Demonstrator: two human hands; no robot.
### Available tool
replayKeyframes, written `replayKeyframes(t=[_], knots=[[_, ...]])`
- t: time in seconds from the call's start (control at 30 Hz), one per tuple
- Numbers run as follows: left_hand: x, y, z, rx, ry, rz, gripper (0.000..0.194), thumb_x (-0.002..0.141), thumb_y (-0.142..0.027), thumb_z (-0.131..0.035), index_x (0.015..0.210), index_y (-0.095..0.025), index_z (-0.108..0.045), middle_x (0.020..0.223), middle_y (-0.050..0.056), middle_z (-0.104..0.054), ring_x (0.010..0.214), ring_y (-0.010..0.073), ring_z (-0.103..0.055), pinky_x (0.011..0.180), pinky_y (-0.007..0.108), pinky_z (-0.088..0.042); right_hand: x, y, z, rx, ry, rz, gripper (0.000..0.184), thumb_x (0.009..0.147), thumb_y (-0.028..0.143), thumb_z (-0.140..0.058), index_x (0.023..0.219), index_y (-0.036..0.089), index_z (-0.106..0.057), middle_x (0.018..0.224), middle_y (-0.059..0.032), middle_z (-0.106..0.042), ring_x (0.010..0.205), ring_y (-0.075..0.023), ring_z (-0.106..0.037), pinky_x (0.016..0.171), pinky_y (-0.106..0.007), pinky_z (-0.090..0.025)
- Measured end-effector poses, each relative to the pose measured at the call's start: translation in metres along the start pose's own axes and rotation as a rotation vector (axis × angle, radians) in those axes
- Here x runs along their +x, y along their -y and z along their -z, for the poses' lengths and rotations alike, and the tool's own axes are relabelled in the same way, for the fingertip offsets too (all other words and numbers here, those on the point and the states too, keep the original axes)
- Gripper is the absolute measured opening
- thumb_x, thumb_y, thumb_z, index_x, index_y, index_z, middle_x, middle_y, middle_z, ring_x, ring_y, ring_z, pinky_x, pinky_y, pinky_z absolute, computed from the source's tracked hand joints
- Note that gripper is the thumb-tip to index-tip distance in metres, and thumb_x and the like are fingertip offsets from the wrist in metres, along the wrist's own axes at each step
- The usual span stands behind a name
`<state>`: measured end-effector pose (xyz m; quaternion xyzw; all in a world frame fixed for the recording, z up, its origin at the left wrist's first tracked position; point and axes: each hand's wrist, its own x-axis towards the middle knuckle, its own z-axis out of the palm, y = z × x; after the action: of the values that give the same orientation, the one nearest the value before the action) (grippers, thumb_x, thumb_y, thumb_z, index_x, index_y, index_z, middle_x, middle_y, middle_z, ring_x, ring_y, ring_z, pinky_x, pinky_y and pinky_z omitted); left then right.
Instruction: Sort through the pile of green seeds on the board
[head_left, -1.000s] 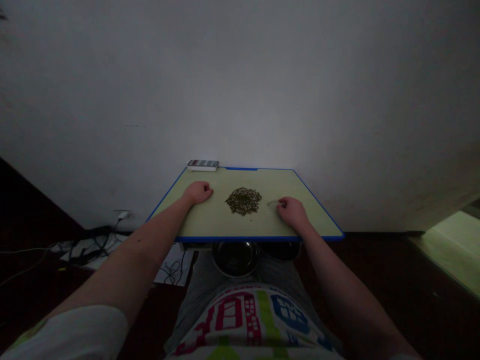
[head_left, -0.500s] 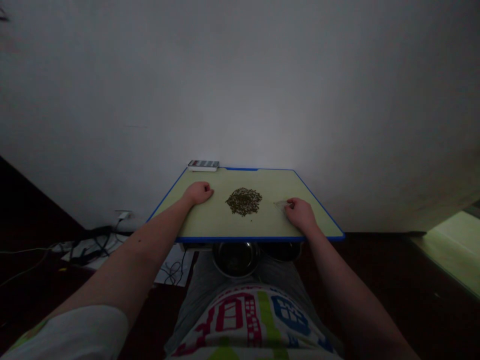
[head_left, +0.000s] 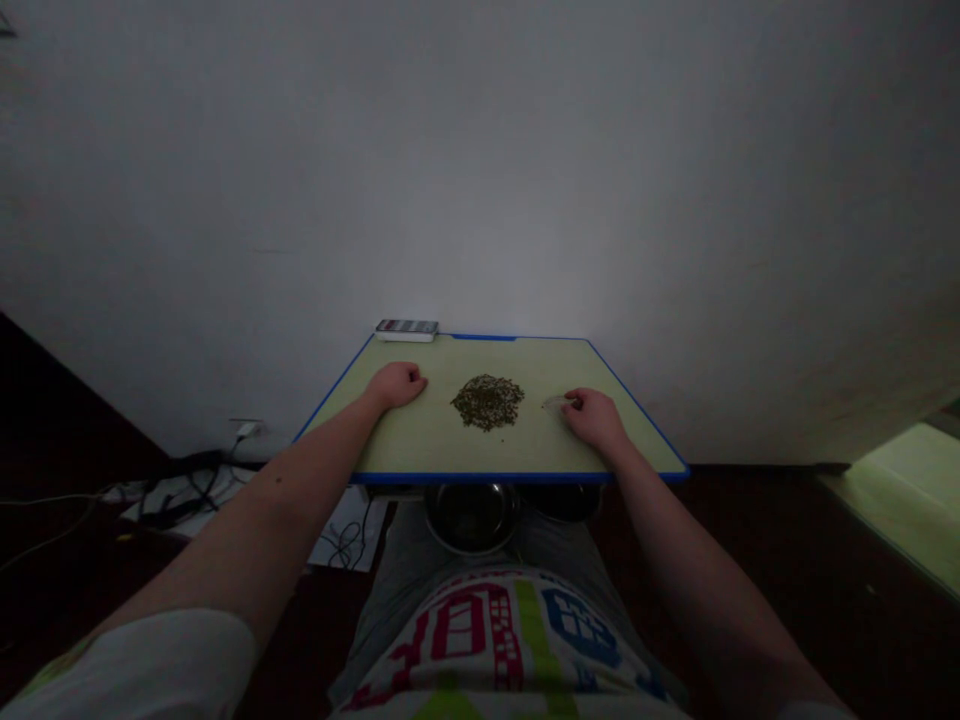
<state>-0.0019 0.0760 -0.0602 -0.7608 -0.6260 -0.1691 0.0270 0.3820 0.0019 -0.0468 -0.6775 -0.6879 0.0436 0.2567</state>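
Note:
A loose heap of small dark brown-green grains (head_left: 487,402) lies in the middle of a pale board (head_left: 442,455) with a blue rim. To the left of the heap, my left hand (head_left: 396,384) rests on the board in a loose fist, and nothing shows in its fingers. My right hand (head_left: 596,415) is to the right of the heap, thumb and fingers pinched on a small clear plastic piece (head_left: 553,402). Its exact kind is too faint to tell. A single dark grain is just beyond its left tip.
At the board's back left corner sits a flat white box with a striped grey top (head_left: 406,331). Under the front edge are a shiny metal bowl (head_left: 474,520) and a darker one (head_left: 562,502). A plain wall rises behind. Cables and a plug (head_left: 246,430) lie at lower left.
My right hand has moved slightly left with the clear plastic piece, closer to the heap. My left hand and the heap stay where they were.

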Motion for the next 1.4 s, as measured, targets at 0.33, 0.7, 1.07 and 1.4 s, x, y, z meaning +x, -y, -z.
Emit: replayKeyframes(t=[0.33,0.7,1.07,1.4], knots=[[-0.001,-0.003,0.002,0.007,0.008,0.002,0.034,0.074,-0.048,-0.044,0.069,-0.019,-0.061,0.069,0.006,-0.063,0.066,0.0181,-0.055,0.058,0.028,-0.037,0.008,0.003,-0.003,-0.002,0.011,0.064,0.031,0.078,0.026,-0.056,0.105,0.015,-0.067,0.085,-0.0075,-0.070,0.080,-0.0171,-0.062,0.076,-0.027,-0.044],[0.000,-0.003,0.002,0.027,0.012,0.015,0.034,0.075,-0.049,-0.043,0.070,-0.020,-0.061,0.071,0.006,-0.065,0.067,0.0182,-0.056,0.058,0.028,-0.037,-0.003,0.012,-0.002,0.036,0.010,0.073,0.029,0.078,0.027,-0.056,0.104,0.017,-0.066,0.082,-0.0053,-0.070,0.077,-0.0154,-0.062,0.074,-0.025,-0.043],[0.001,-0.002,0.002,0.015,0.020,0.022,0.035,0.074,-0.049,-0.044,0.071,-0.020,-0.062,0.071,0.006,-0.065,0.068,0.0188,-0.057,0.059,0.028,-0.038,-0.011,0.015,-0.004,0.031,0.032,0.041,0.030,0.077,0.026,-0.056,0.103,0.015,-0.067,0.082,-0.0054,-0.070,0.076,-0.0155,-0.062,0.073,-0.024,-0.044],[0.000,-0.001,0.001,0.002,0.008,0.010,0.035,0.074,-0.050,-0.044,0.070,-0.020,-0.063,0.068,0.006,-0.063,0.066,0.0194,-0.056,0.059,0.029,-0.038,-0.005,-0.001,0.003,-0.001,-0.063,-0.032,0.031,0.075,0.025,-0.055,0.101,0.014,-0.067,0.084,-0.0086,-0.070,0.078,-0.0185,-0.063,0.075,-0.028,-0.045]])
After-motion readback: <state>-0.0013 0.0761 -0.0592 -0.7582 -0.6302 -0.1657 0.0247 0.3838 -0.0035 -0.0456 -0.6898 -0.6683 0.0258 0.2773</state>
